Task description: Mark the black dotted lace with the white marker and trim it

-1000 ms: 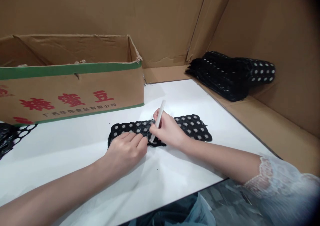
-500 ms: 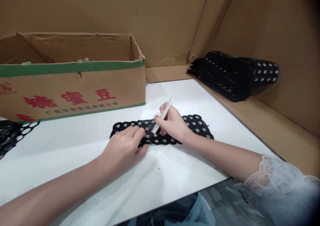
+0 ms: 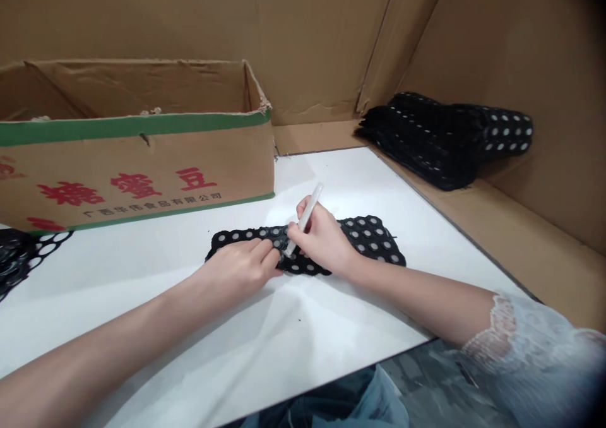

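A black strip with rows of round holes [image 3: 369, 238] lies flat on the white tabletop [image 3: 142, 283]. My left hand [image 3: 239, 269] rests on the strip's left half, fingers curled and pressing it down. My right hand [image 3: 322, 238] is closed round a thin white stick [image 3: 308, 213], held like a pen. The stick's tip touches the strip just beside my left fingertips. The middle of the strip is hidden under both hands.
An open cardboard box [image 3: 137, 156] with a green band and red characters stands at the back left. A pile of the same black perforated strips [image 3: 440, 137] lies at the back right on cardboard. More black mesh [image 3: 19, 257] sits at the left edge. Cardboard walls surround the table.
The stick's tip has shifted slightly along the strip, up from its near edge, then a little left. My left hand slid forward and up a little, still pressing the strip.
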`<state>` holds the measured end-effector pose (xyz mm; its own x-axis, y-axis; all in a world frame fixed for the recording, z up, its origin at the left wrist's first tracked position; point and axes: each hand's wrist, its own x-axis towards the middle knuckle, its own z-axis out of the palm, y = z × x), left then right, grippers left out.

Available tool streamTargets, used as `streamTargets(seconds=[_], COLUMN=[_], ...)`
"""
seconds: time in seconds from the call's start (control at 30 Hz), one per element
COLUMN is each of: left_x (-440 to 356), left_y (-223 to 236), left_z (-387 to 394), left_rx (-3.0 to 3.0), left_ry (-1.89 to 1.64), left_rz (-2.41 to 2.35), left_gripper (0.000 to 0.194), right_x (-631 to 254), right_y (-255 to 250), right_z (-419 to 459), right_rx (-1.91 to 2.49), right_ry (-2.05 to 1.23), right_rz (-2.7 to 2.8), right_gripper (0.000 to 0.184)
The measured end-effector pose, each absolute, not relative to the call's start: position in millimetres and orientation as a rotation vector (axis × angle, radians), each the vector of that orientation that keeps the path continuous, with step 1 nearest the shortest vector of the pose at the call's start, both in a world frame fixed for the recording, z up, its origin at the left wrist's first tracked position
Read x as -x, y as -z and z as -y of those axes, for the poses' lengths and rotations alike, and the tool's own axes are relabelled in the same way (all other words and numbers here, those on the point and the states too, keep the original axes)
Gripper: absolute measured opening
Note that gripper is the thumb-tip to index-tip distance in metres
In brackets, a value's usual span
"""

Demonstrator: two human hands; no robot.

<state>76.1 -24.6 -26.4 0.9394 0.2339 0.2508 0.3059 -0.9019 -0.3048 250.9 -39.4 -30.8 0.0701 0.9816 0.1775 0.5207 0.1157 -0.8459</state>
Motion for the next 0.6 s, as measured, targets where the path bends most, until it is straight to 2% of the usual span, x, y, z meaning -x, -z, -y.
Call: streamTargets(seconds=[0.17,0.37,0.5,0.6], left_x=[-85.2,-83.3,-80.4,-81.4], left_y=[26.4,28.0,26.4,28.4], left_z=[35.3,29.2,29.7,32.3], left_rx=[2.609,2.617,2.638,2.608], left_ry=[0.337,0.384,0.304,0.367], left_rz=[0.675,0.576,0.706,0.742], left_gripper=[0.017,0.014,0.011,0.012], right_x=[-250.3,-250.8,-249.5,-248.1], right_y=[32.2,34.2,34.5,33.2], right_z=[38.0,36.3,36.9,37.4], right_rx=[1.543,1.548,1.543,1.547], right_ry=[-0.694,-0.7,-0.698,-0.698], right_rz=[1.524,1.481,1.489,1.496], right_gripper=[0.012,0.012,0.012,0.011])
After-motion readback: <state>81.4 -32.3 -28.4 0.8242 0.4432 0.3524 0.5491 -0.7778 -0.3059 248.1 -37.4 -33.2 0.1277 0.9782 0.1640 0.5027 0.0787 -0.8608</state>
